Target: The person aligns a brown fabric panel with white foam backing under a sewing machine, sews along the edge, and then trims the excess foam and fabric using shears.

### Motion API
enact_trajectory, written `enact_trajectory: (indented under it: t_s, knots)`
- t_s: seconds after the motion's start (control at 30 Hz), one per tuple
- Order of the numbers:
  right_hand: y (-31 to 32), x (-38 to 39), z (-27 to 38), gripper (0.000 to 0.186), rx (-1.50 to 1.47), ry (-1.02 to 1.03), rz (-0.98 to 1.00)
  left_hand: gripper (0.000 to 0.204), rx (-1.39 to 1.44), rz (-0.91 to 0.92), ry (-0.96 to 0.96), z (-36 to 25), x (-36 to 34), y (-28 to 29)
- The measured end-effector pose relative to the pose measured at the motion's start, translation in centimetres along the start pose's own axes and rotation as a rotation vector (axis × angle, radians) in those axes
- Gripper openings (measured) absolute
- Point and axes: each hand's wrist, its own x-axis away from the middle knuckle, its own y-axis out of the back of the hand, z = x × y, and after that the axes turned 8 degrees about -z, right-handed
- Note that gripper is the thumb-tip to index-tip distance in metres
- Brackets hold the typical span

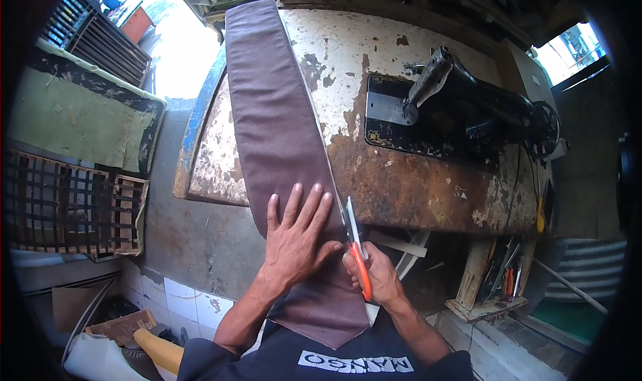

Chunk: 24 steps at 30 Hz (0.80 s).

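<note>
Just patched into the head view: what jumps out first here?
A long brown strip of cloth runs down the middle of the worn, rusty table. The left hand lies flat on it while the right hand works orange-handled scissors along its right edge. A black sewing machine stands at right.

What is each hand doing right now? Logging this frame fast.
Left hand: open, flat on the brown cloth.
Right hand: closed on orange-handled scissors.

Tailoring workshop: old sewing machine [468, 113]
</note>
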Motion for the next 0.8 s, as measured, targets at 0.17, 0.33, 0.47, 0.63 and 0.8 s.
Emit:
enact_trajectory:
  t_s: [0.17,0.33,0.47,0.63,0.8]
  knots:
    - [0.3,0.7,0.8,0.051,0.044,0.015,0.006,0.058,-0.132,-0.282,-0.136,1.2,-0.8,-0.8]
    - [0.7,1.1,1.4,0.052,-0.011,-0.029,-0.005,0.05,0.015,-0.268,-0.116,0.6,0.2,0.1]
    - [0.6,1.2,1.4,0.052,-0.045,-0.048,0.017,0.049,0.071,-0.163,-0.12,-1.0,2.4,1.8]
    - [0.1,1.2,1.2,0.049,0.018,-0.048,0.084,0.051,0.044,-0.114,-0.144,-1.9,3.5,1.7]
    - [0.2,1.1,1.6,0.054,-0.063,-0.012,0.057,0.048,0.094,-0.158,-0.176,-2.1,4.3,1.6]
